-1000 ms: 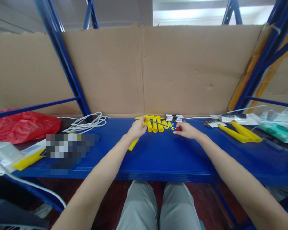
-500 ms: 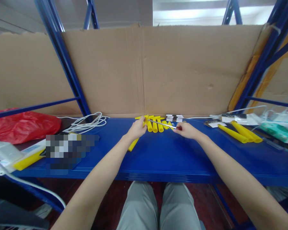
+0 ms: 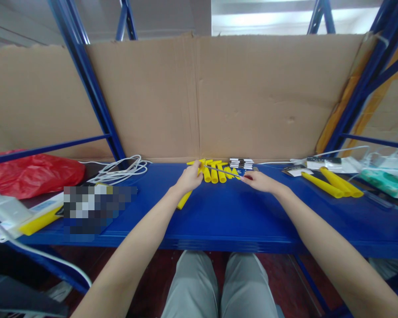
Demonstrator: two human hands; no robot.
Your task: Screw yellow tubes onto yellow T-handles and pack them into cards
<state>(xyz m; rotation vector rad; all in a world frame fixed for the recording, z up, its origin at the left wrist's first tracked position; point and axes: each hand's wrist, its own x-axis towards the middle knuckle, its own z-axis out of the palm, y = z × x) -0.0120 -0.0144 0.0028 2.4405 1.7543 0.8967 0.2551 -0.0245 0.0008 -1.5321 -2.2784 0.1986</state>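
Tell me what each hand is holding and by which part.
Right hand: a screwdriver, by its handle end, mostly hidden in the grip. Left hand: a yellow piece, by its far end.

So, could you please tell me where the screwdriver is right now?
In the head view, the screwdriver is just right of centre, in the right hand, pointing across the yellow tubes toward the left hand.
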